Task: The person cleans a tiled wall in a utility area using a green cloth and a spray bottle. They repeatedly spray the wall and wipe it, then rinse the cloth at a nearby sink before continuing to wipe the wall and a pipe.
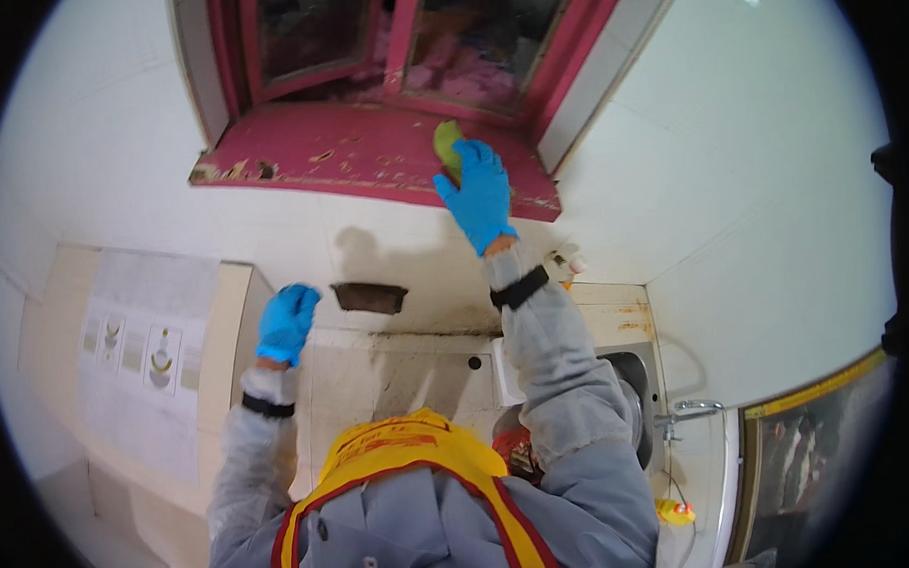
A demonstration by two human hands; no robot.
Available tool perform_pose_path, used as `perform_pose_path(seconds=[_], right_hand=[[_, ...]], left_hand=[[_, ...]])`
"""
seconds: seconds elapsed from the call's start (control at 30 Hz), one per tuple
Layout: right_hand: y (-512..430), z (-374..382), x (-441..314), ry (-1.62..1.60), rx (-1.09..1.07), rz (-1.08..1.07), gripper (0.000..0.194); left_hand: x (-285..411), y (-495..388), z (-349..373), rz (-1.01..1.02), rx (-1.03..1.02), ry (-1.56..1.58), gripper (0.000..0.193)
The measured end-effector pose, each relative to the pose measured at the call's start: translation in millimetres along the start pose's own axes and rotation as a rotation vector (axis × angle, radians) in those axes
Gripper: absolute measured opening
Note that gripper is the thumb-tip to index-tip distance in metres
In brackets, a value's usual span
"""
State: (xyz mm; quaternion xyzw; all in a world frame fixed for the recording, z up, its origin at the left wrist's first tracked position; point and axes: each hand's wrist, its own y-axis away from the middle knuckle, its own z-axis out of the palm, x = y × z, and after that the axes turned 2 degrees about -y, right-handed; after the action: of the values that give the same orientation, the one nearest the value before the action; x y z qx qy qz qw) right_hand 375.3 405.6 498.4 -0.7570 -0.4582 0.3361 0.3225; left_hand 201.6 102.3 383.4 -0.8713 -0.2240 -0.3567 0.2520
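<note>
My right hand point(480, 197), in a blue disposable glove, presses a yellow-green cloth point(447, 145) onto the red-pink windowsill point(359, 141). Paint on this sill is chipped and flaking, mostly along its left front edge. Lower and to the left, my left hand point(285, 325) wears a matching glove and has its fingers curled in, with nothing visible in them. It hovers near the edge of a pale cabinet point(238, 321). Above the sill is a red-framed window point(398, 53), its left sash point(310, 34) ajar.
A dark rectangular opening point(370, 297) sits in the tiled wall between my arms. A soiled pale counter point(420, 368) lies below it. To the right are a steel sink point(626, 364), a chrome faucet point(688, 411) and a yellow bottle point(674, 511). A white fitting point(566, 263) is beside my right forearm.
</note>
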Motion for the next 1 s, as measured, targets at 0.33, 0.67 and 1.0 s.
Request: perform_pose_path(seconds=[0.33,0.67,1.0], right_hand=[[18.3,31.6,9.6,-0.066,-0.289,0.089,0.043],[212.5,-132.3,48.2,-1.022,-0.248,1.135,0.047],[75.0,-246.5,189.1,-0.981,0.437,0.678,0.052]], left_hand=[[29.2,-13.2,13.2,0.104,-0.219,0.443,0.017],[105.1,-75.8,54.4,0.155,-0.306,0.633,0.016],[228.6,-161.8,166.0,0.485,-0.064,0.416,0.016]])
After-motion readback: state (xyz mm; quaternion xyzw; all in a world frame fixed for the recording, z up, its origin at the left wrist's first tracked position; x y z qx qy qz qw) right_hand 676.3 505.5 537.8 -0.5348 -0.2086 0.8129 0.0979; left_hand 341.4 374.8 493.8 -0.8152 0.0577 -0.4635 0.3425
